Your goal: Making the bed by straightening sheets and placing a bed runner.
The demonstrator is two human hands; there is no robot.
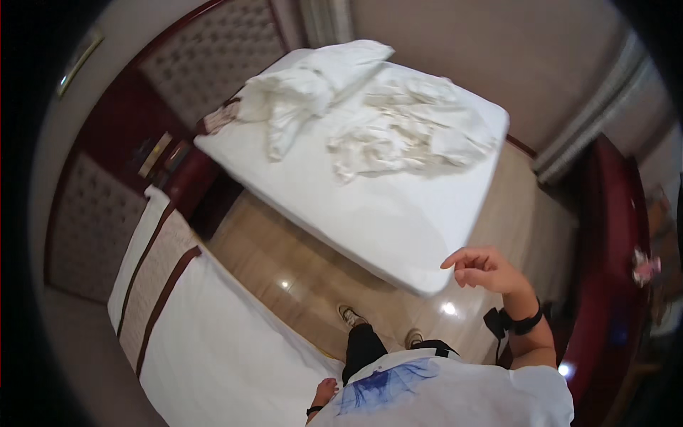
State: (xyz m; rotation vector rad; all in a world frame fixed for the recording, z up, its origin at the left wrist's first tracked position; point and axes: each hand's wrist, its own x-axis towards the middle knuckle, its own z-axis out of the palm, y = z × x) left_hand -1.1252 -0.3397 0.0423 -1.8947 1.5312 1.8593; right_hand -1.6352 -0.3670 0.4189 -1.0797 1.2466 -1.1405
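Observation:
My right hand (483,269) hangs in front of the near corner of a bed with a white fitted sheet (373,224). Its index finger is stretched out, the other fingers are loosely bent, and nothing is in it. Whether the fingertip touches the sheet I cannot tell. A heap of crumpled white bedding (411,128) lies on the far right half of that bed. Beside it, nearer the headboard, is a bunched white duvet or cover (299,91). My left hand (325,392) is low beside my body, over the edge of a second bed (213,341); its fingers are partly hidden.
The second bed carries a patterned runner (160,267) with brown bands. Between the beds stands a dark red nightstand (195,179). Tufted headboards (213,48) line the wall. A dark red desk or cabinet (608,277) runs along the right. Glossy tiled floor (299,256) separates the beds.

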